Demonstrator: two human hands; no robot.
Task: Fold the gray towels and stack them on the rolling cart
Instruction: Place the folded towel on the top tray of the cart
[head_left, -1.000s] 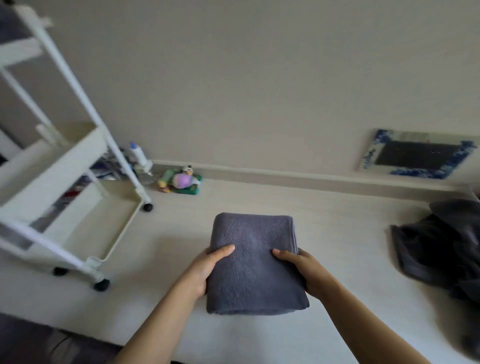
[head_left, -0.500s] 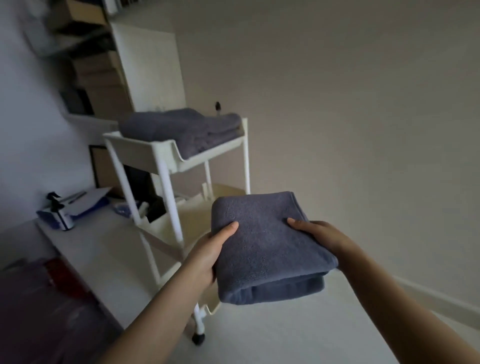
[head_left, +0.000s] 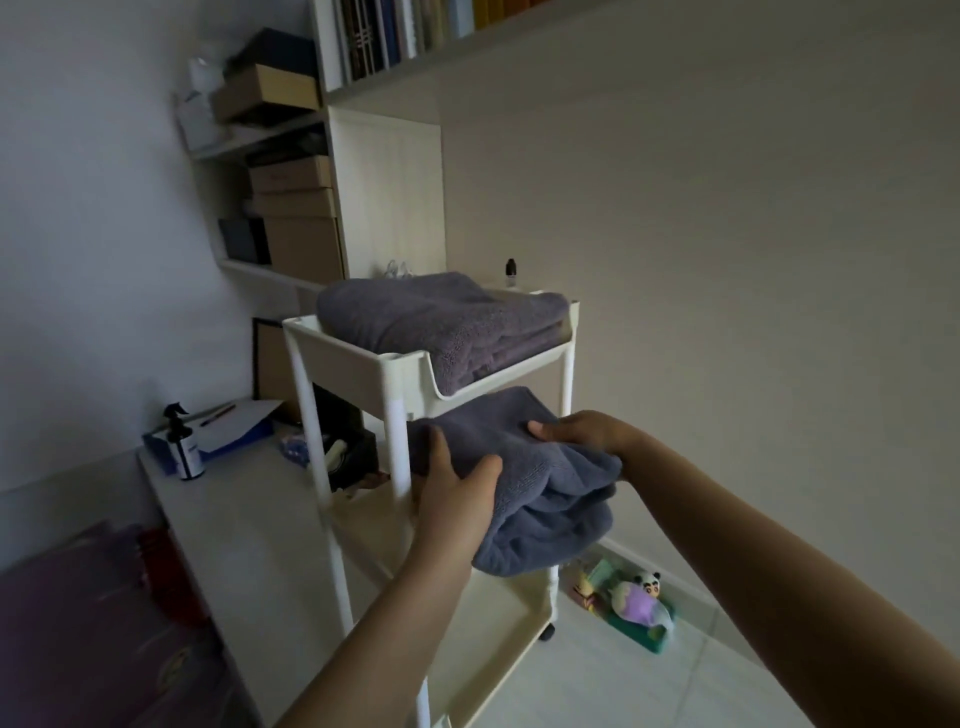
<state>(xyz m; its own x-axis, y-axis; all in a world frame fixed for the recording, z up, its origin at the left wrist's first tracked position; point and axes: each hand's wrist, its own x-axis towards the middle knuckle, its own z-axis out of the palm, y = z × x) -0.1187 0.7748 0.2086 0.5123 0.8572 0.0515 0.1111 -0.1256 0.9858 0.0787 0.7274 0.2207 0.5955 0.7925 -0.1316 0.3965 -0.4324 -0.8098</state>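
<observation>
Dim corner, bookshelf wall behind, pale floor below. Fingers wrapped round a folded gray towel from both sides: left hand clamping the 9 o'clock edge, thumb on top; right hand pinching the 1 o'clock edge. Probably gripped that way so the folds don't flop open. Hanging just under the top tray of the white rolling cart, over the middle shelf. Another gray towel stack already up top at 12. Toy panda on the floor at 5 o'clock.

towels on cart top | toy right of cart
</observation>
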